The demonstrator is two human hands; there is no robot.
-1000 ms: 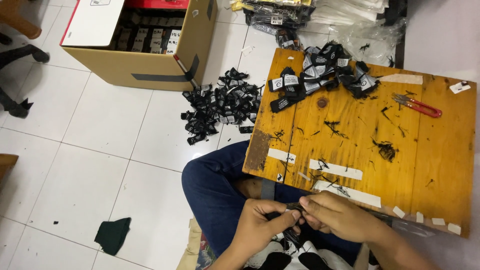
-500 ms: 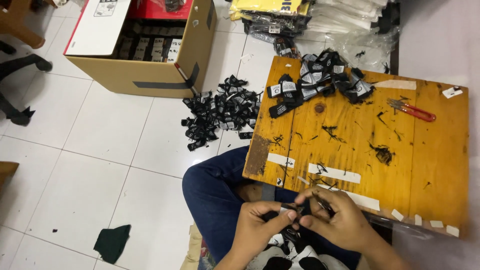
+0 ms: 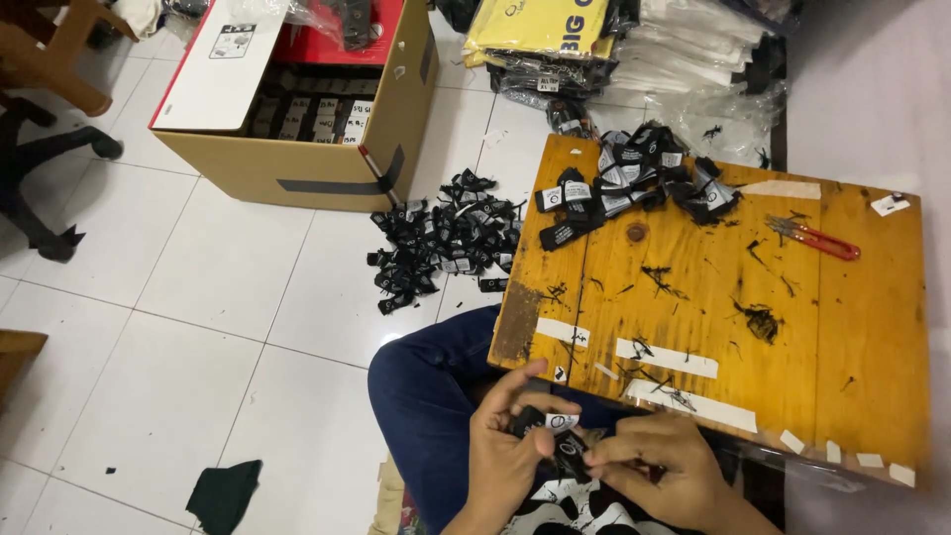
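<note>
The person wears dark blue jeans [image 3: 436,386] and a black-and-white patterned top [image 3: 584,510], with both forearms bare of sleeves.

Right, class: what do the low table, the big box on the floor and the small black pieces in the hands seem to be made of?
Low table: wood with an orange-brown varnish; plank seams, grain and a knot show. Box: brown corrugated cardboard, matte, with folded flaps. Black pieces held by the left hand and right hand: probably woven fabric labels, since they fold limply, though too small to be sure.
</note>
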